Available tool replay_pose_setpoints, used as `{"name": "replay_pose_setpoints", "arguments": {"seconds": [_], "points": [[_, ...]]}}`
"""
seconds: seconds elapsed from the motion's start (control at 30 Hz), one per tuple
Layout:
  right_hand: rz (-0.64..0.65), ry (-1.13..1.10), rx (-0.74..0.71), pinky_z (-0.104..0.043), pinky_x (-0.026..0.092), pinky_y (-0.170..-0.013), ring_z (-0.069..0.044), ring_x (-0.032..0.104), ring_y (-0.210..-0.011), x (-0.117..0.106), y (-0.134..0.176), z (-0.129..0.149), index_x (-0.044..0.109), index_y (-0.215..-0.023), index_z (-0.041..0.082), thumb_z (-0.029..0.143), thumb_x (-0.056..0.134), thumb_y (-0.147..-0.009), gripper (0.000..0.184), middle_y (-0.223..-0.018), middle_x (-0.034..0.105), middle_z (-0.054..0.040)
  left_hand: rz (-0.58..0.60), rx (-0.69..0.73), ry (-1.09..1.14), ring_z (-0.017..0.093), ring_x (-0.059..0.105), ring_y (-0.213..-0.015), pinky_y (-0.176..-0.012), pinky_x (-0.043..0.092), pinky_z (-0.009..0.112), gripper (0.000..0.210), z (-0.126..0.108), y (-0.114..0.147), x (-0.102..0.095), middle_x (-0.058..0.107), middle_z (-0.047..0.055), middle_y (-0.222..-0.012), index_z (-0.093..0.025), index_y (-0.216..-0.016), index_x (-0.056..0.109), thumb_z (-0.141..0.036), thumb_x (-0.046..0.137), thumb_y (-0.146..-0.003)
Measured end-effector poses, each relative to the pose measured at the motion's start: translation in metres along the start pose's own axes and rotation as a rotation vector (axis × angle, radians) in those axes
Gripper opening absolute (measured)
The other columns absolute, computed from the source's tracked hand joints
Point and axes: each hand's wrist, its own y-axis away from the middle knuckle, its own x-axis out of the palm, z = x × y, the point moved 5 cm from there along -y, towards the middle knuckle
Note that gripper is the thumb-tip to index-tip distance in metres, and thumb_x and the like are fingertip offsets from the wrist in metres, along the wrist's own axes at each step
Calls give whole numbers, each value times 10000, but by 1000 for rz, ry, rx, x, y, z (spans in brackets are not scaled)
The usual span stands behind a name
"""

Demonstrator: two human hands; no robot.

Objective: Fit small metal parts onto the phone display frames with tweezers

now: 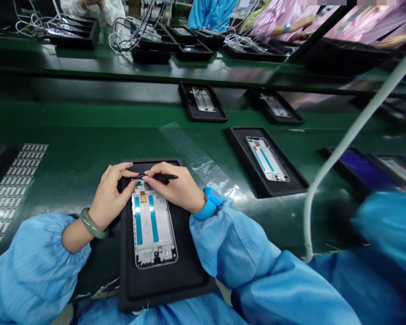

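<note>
A phone frame (162,230), silvery with two blue strips and a small orange flex piece, lies face up in a black foam tray (189,266). My right hand (176,187) grips a slim black pen-like tool (169,177) over the frame's top end; its working tip is hidden by the fingers. At the upper left corner of the frame, my left hand (111,194) has thumb and forefinger pinched close together. Whatever lies between those fingertips is too small and covered to make out. Both hands almost meet there.
Clear plastic film (199,158) lies beyond the tray. Another phone tray (284,189) sits to the right, with further trays (203,118) behind. A sheet of small labels (16,185) is at left. A white hose (355,131) arches at right, near a co-worker's blue sleeve (389,225).
</note>
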Motion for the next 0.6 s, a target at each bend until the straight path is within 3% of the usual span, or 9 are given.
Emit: {"name": "replay_pose_setpoints", "arguments": {"seconds": [0.1,0.17,0.37,0.6], "points": [[90,27,-94,-282,506,-757,-153,649,-849,4,3,5,583,-838,199,276,501,-894,126,-882,686,-46,8,5,3,209,539,-1127,-987,385,456,176,0,0,0,642,64,-1075,-220,-1006,557,-269,558,-837],[78,16,-105,-299,514,-767,-161,651,-864,2,4,4,582,-839,203,270,511,-887,109,-878,687,-47,9,-4,-2,212,540,-1128,-983,391,454,182,-1,0,0,635,66,-1093,-221,-1013,555,-275,553,-839],[-71,-203,54,-275,533,-720,-148,651,-810,-6,2,-11,575,-838,188,255,616,-813,83,-849,662,-39,9,-12,-9,217,555,-1106,-959,407,460,245,-1,0,0,668,41,-1013,-225,-1065,514,-251,567,-827],[2,-230,218,-246,508,-652,-124,628,-739,-2,-2,-20,573,-847,189,294,619,-802,124,-827,651,-11,-3,21,-9,209,527,-1130,-969,407,424,202,0,1,0,649,49,-1056,-219,-1028,539,-248,570,-830]]}}
